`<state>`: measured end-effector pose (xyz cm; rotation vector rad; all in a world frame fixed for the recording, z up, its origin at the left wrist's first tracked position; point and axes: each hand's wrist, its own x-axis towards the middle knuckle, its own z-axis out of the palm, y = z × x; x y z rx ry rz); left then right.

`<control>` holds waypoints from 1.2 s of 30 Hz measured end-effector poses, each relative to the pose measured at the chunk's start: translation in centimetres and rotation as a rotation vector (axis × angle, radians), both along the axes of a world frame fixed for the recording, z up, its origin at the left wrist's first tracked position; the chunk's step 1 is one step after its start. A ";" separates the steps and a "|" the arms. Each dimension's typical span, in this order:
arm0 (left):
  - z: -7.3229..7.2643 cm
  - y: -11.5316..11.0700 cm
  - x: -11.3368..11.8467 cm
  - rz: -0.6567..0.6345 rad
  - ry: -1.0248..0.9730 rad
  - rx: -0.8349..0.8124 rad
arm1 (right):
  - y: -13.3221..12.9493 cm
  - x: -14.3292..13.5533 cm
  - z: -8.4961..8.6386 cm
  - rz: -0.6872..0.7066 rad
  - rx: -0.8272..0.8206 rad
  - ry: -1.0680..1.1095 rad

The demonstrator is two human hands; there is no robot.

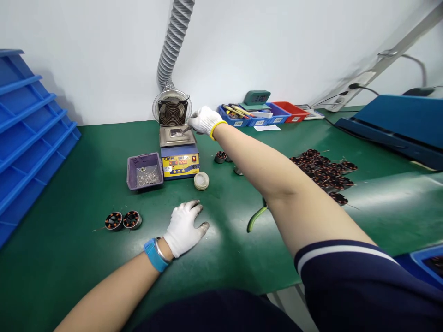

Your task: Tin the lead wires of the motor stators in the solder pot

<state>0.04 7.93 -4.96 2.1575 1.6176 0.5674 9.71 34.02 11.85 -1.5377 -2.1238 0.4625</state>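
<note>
Bright, cool white light is falling fairly evenly over the pale wall (114,60) and the green desk (242,258), seemingly coming from overhead. A broad whitish glare is washing across the desk's right side. The blue bins (31,138) are casting a soft grey shadow onto the wall, and a dim, blurry-edged one is lying beside the right arm (277,170). Wide-angle distortion is stretching the bins and sleeve (356,286) toward the edges. Fine detail around the right hand (206,121) is looking soft.

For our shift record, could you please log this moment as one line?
left hand: open, on green table | right hand: at machine top, grip unclear | near machine: purple tray, round container
</note>
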 end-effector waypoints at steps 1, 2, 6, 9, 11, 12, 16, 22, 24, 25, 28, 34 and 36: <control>0.0 0.0 0.0 0.002 0.000 0.000 | -0.4 0.5 -0.4 -0.019 -0.035 0.005; 0.0 0.0 0.0 0.004 0.001 -0.001 | -0.8 0.9 -0.8 -0.032 -0.067 0.003; 0.2 -0.1 0.0 0.000 0.007 -0.004 | -1.7 1.6 -2.6 -0.065 -0.164 0.097; 0.2 -0.1 -0.1 -0.004 0.007 0.002 | -1.9 1.2 -3.6 -0.091 -0.238 0.228; 0.0 -0.1 -0.1 -0.004 0.004 0.008 | -2.0 0.7 -4.0 -0.096 -0.290 0.315; -0.1 -0.1 -0.1 -0.003 0.004 0.012 | -2.0 0.5 -4.1 -0.096 -0.314 0.355; -0.2 -0.1 -0.1 0.002 0.005 0.020 | -2.4 0.1 -4.6 -0.096 -0.380 0.482; 0.1 -0.1 0.0 0.002 0.014 0.016 | -2.9 0.4 -5.3 -0.075 -0.444 0.602; 0.1 -0.1 -0.1 0.001 0.017 0.011 | -3.0 0.5 -5.4 -0.074 -0.455 0.619; 0.1 -0.1 -0.1 0.000 0.018 0.011 | -3.1 0.5 -5.4 -0.076 -0.457 0.624; 0.0 -0.1 -0.1 -0.004 0.019 0.014 | -3.6 0.5 -5.1 -0.085 -0.455 0.619; -0.2 -0.2 -0.1 -0.014 0.015 0.026 | -5.1 0.1 -5.0 -0.021 -0.426 0.530; -0.2 -0.2 -0.1 -0.018 0.010 0.021 | -6.3 -0.5 -5.2 0.074 -0.346 0.384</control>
